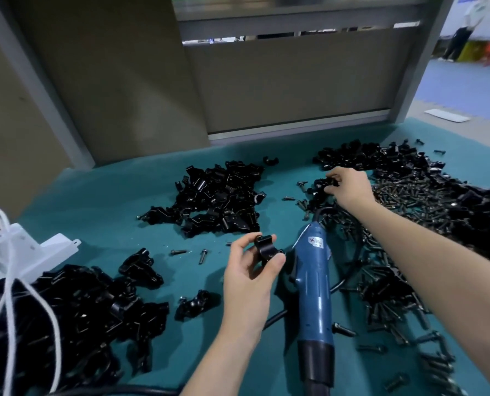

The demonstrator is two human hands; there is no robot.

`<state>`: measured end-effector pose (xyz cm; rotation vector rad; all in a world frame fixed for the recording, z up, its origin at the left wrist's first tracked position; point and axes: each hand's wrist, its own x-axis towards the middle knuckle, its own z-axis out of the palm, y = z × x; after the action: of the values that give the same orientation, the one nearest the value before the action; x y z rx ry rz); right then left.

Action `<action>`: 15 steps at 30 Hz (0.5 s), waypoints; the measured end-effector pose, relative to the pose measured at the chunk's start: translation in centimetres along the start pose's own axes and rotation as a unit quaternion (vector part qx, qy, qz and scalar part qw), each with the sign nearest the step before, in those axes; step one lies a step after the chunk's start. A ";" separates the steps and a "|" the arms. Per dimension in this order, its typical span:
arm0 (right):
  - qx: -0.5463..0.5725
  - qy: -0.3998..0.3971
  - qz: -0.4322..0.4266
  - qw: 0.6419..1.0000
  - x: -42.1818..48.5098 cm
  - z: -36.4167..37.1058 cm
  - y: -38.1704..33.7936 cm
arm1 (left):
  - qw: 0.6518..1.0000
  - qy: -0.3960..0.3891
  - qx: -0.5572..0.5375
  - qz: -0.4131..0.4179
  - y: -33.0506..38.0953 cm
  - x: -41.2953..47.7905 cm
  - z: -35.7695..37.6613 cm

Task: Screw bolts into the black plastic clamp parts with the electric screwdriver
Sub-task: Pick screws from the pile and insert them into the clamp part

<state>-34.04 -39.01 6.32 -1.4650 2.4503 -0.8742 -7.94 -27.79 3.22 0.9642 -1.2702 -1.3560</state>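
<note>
Pinched between thumb and fingers of the left hand [249, 270], a black clamp part [266, 248], held above the teal worktop [100, 195]. Farther back, the right hand [349, 185] gripping another black part [328, 182] at the edge of a bolt heap [403, 201]. Between the forearms, lying flat, the blue electric screwdriver [313, 284]. Around, piles of clamp parts [223, 198].

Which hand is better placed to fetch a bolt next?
Probably the right hand: it reaches out by the heap of bolts, though it pinches a black piece. The left hand holds a clamp part nearer the body.
</note>
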 end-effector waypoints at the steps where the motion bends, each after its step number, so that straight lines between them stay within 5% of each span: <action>1: 0.037 0.006 0.005 0.999 -0.3 -0.2 -0.1 | 1.000 -0.001 0.001 0.000 0.1 0.0 0.0; 5: 0.151 0.033 -0.013 0.988 -3.5 -2.9 -1.9 | 0.999 0.018 0.015 0.024 0.3 -0.3 0.1; 8: 0.261 -0.085 -0.078 0.958 -8.6 -5.1 -4.5 | 0.997 0.038 0.042 0.058 0.6 -0.7 0.4; 11: 0.192 -0.168 -0.158 0.954 -14.2 -5.1 -6.6 | 0.994 0.046 0.068 0.078 1.1 -1.1 0.7; 15: 0.162 -0.152 -0.178 0.959 -18.5 -4.1 -8.1 | 0.988 0.051 0.113 0.096 1.8 -2.2 -0.6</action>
<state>-20.20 -24.56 11.18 -1.7815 1.7589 -0.9708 -6.74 -25.65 4.73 1.0223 -1.4198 -1.0167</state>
